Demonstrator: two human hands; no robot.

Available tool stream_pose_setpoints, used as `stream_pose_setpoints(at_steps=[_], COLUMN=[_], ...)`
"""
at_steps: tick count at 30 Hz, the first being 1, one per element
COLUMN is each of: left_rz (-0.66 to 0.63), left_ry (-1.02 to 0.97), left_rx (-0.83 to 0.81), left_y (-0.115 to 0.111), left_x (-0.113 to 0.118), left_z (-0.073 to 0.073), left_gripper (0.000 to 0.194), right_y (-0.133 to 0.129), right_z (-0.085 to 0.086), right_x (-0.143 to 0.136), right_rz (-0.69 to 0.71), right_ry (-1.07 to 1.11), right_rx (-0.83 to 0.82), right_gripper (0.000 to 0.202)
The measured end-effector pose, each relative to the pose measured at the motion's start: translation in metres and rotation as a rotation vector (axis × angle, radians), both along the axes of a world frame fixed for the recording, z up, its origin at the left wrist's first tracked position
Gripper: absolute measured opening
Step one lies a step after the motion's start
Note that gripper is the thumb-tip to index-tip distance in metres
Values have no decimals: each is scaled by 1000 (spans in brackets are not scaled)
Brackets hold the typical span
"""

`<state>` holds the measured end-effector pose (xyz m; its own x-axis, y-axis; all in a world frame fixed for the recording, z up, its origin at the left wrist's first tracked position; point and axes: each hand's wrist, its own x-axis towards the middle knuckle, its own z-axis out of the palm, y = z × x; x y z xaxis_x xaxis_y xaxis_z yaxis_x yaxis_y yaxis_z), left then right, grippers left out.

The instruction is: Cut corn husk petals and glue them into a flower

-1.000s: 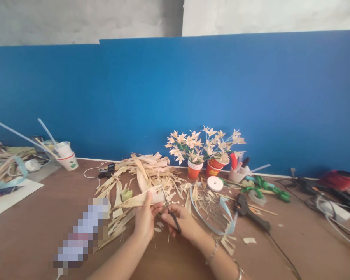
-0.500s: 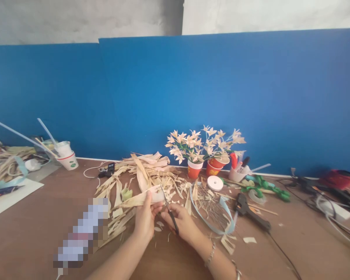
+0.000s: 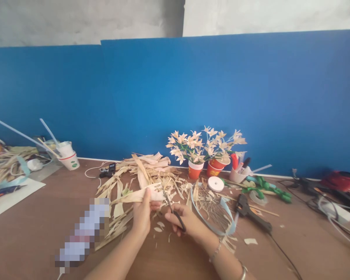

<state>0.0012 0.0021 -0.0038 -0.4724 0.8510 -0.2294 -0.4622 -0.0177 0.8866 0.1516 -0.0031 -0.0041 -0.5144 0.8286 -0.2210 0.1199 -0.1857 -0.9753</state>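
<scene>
My left hand (image 3: 142, 212) grips a long pale strip of dried husk (image 3: 131, 195), its thumb on top and its fingers behind. The strip's cut end points right, towards the scissors. Dark-handled scissors (image 3: 175, 214) are in my right hand (image 3: 185, 221), with fingers curled round the handles and the blades reaching up and left beside the strip's end. A heap of dried husks (image 3: 154, 163) lies behind and to the left of both hands. Small cut scraps (image 3: 158, 229) are on the brown table (image 3: 151, 260) between my wrists.
Red paper cups (image 3: 195, 170) hold husk flowers (image 3: 192, 146) at the back. Right of my hands are a white roll (image 3: 216, 184), blue ribbon (image 3: 205, 223), a glue gun (image 3: 252, 214) and its cord. A blurred-out object (image 3: 83, 233) lies left; a white cup (image 3: 70, 160) stands farther back.
My right hand and the scissors have moved slightly right and down, away from my left hand. My left hand has shifted slightly left and up, still gripping the strip.
</scene>
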Motion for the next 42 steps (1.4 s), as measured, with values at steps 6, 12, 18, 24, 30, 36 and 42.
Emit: stream_pose_setpoints(at_steps=[6,12,18,24,30,36,42], left_rz=[-26,-50,-114,-112,-122,-152,-192], left_ry=[191,186,203,208,214,215,224], left_rx=[2,-28,-45,-43,-52,-43,-34], left_y=[4,5,4,4,3,3,3], left_x=[-10,-9,-7,-7,-6,-7,-8], left_z=[-3,-2,2,3,4,3,6], left_gripper=[43,43,40,42,40,38,40], right_y=[7,6,6,6,6,7,6], right_z=[-4,-4,-6,-7,-5,-3,4], right_x=[14,12,11,11,13,16,20], right_rz=[164,148,122,127,131,149,171], right_ry=[-24,-13,4,18,10,32,6], right_rx=[-44,-42,-3,11,4,-17,-1], right_gripper=[38,38,36,36,36,36,36])
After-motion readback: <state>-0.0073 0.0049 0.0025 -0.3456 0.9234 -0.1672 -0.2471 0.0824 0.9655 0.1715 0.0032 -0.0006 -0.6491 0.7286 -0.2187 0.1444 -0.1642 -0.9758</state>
